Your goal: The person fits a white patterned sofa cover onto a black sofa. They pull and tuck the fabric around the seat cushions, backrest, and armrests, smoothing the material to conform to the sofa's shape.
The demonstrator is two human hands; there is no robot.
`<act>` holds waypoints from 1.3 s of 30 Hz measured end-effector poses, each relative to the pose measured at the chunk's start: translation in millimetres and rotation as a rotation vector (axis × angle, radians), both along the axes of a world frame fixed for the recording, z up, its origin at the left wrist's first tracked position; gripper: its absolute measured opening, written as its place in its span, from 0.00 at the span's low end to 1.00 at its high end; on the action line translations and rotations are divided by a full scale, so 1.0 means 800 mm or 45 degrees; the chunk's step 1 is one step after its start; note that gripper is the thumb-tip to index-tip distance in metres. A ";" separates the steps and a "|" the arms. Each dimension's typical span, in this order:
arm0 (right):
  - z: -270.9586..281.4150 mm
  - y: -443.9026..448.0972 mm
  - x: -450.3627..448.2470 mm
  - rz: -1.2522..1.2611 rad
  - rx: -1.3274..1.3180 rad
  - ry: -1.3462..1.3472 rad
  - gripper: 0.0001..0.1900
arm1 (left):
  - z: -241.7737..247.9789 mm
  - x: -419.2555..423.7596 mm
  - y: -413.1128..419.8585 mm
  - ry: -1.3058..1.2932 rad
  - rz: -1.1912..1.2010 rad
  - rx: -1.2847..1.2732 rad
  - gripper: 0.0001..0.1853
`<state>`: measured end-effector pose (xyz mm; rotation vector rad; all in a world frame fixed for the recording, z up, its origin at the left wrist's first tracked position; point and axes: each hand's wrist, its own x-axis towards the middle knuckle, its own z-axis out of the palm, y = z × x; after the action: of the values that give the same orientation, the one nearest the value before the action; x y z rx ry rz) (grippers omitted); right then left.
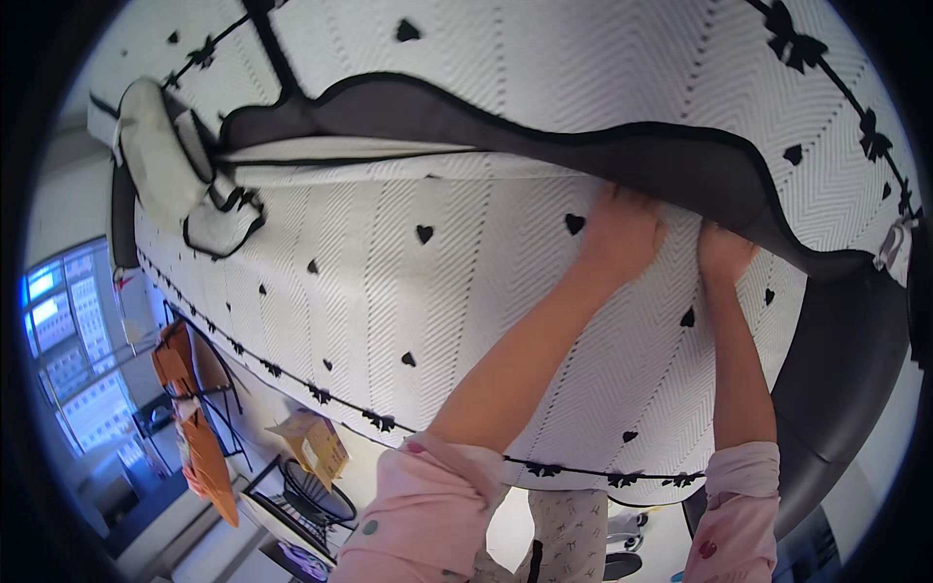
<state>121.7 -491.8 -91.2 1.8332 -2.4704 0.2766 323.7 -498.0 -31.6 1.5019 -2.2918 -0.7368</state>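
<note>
A white quilted sofa cover [379, 291] with black hearts and a bow-patterned border lies spread before me. Across it runs a dark grey scalloped flap [568, 149] edged in black, along the crease between the seat and the back. My left hand [625, 237] presses against the cover at this flap, its fingertips partly hidden under the lower edge. Just to its right, my right hand [725, 251] is also at the flap, with its fingers tucked out of sight beneath it. Whether either hand grips fabric is hidden.
A dark sofa armrest [849, 393] curves down on the right. At the far left sit a beige cushion-like piece [160, 157] and a black-trimmed white cloth [222, 227]. Beyond the front edge are an orange ironing board [197, 430], a cardboard box [315, 444] and a window [73, 335].
</note>
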 end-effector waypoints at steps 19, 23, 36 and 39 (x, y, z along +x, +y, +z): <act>0.122 -0.021 0.409 0.925 0.041 -0.856 0.22 | 0.049 0.423 -0.032 -0.376 0.552 -0.084 0.21; 0.091 -0.013 0.434 0.933 0.011 -0.512 0.22 | 0.024 0.417 -0.023 -0.464 0.620 -0.144 0.15; 0.097 0.006 0.437 1.034 0.303 -0.270 0.34 | 0.030 0.417 0.003 -0.493 0.508 -0.336 0.20; 0.100 -0.002 0.436 1.066 0.339 -0.295 0.35 | 0.030 0.423 -0.012 -0.348 0.527 -0.161 0.21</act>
<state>470.5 -493.5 -11.0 3.0231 -1.7531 0.1951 662.4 -507.5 -7.9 2.0255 -2.0466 -0.2820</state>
